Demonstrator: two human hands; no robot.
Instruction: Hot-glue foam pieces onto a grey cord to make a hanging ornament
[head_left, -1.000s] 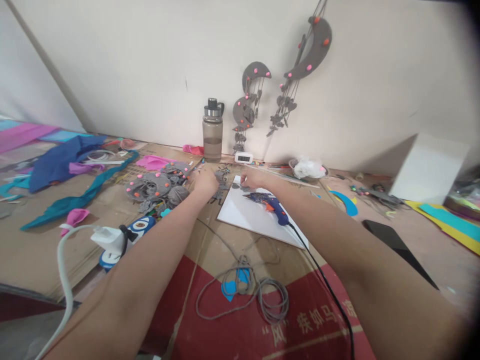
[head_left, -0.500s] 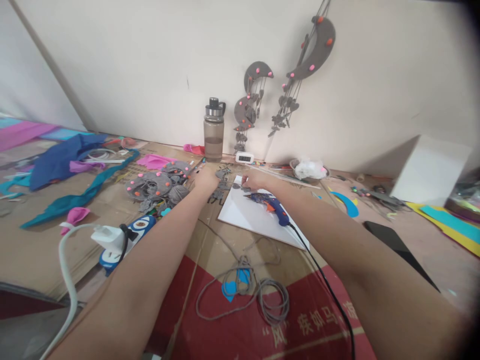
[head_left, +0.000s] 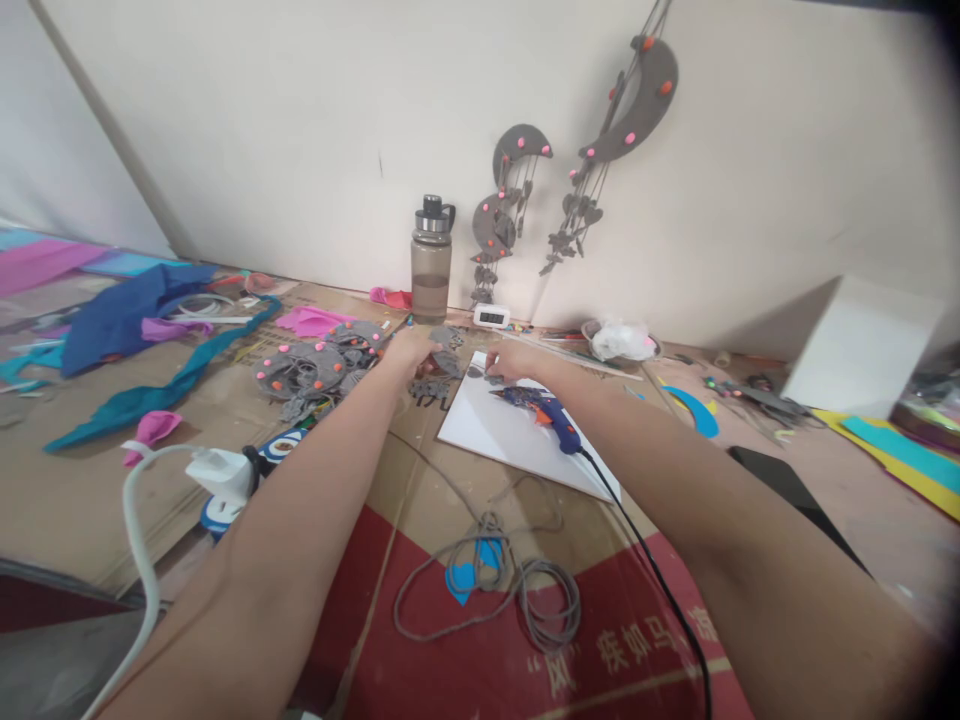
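Both arms extend forward over a desk (head_left: 420, 480) covered with flattened cardboard. The left hand (head_left: 411, 350) rests at the far edge of the work area, fingers curled onto a small pile of grey felt pieces (head_left: 442, 362) that lies between the two hands; whether it pinches a piece or only presses on the pile cannot be told. The right hand (head_left: 511, 362) sits just beside it, fingertips bent down onto a small grey felt piece (head_left: 475, 371) at the far corner of a white board (head_left: 517, 440); the grip itself is too small to make out. A blue glue gun (head_left: 541, 410) lies on the board directly below the right hand, near the right wrist, and its black cord (head_left: 660, 590) runs back along the right forearm. To the left of the left hand lie grey felt discs with pink dots (head_left: 304, 368). Beyond the left hand a water bottle (head_left: 430, 262) stands upright against the wall, with a small white clock (head_left: 490, 317) beside it. Grey felt crescents with hanging strings (head_left: 517, 190) are fixed to the wall above the hands. Between the forearms, nearer the body, lies a coil of grey cord (head_left: 517, 590) over a blue paper shape (head_left: 466, 578). Under the left forearm sits a white plug adapter (head_left: 219, 470).
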